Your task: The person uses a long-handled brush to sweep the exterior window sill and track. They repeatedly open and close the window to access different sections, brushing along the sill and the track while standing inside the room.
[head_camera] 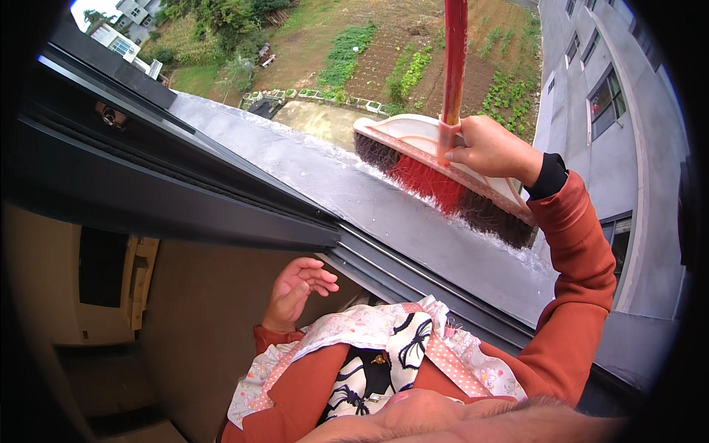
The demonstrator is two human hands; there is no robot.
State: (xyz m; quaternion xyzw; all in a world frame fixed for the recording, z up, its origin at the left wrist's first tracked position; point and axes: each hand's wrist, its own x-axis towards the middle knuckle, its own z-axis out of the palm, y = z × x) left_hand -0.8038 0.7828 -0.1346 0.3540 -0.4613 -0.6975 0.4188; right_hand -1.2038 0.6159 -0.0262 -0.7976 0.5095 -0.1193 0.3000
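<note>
My right hand [493,148] reaches out past the window and grips a broom [429,138] low on its neck, where the handle meets the head. The red handle [455,61] rises out of the top of the view. Dark and red bristles [426,183] hang from the pale plastic head, over the grey outer ledge [310,166]; whether they touch it I cannot tell. Indoors, my left hand [296,290] is raised near the window track, fingers apart and slightly curled, holding nothing.
A dark sliding window frame [221,210] crosses the left, and its metal track [410,282] runs before my body. Beyond the ledge's edge lie garden plots [365,72] far below. A grey building wall [581,133] with windows rises at right. A dark screen [102,267] is inside the room.
</note>
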